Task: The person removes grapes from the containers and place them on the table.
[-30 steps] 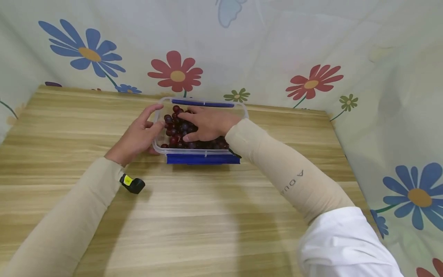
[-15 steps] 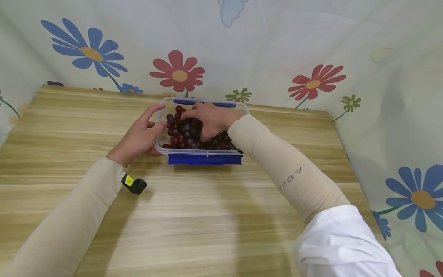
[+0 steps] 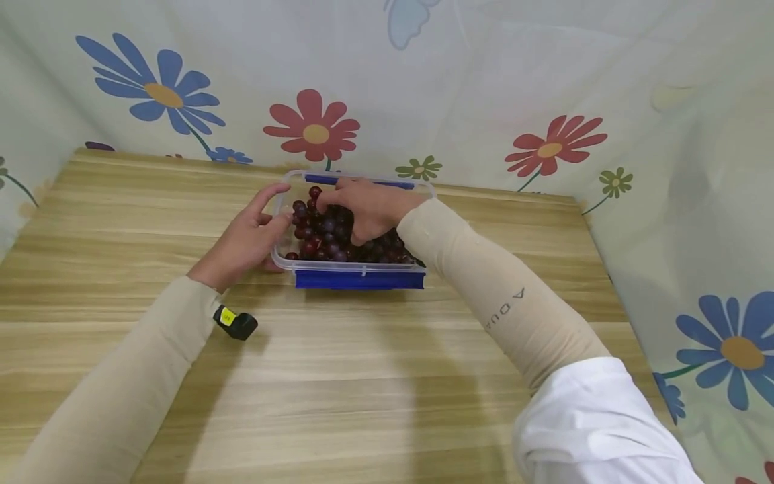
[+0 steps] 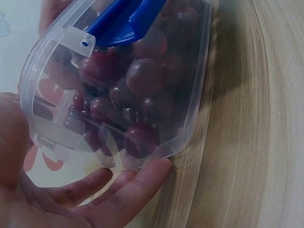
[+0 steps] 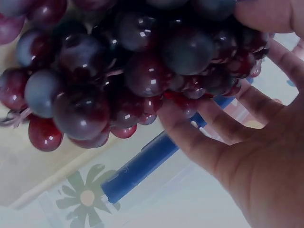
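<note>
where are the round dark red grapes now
In the head view, just left of centre, the round dark red grapes are inside the clear rectangular plastic box, partly under the right hand.

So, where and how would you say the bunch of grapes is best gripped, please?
Probably by its sides, cupped from above: the bunch of grapes is a wide mass of round berries, and the container walls it in but is open on top.

Both arms [image 3: 484,275] are stretched toward the far edge of the surface [image 3: 338,376]. Left hand [image 3: 244,242] is spread, fingers pretty straight; right hand [image 3: 371,207] is palm-down, thumb and fingers kinda curled.
</note>
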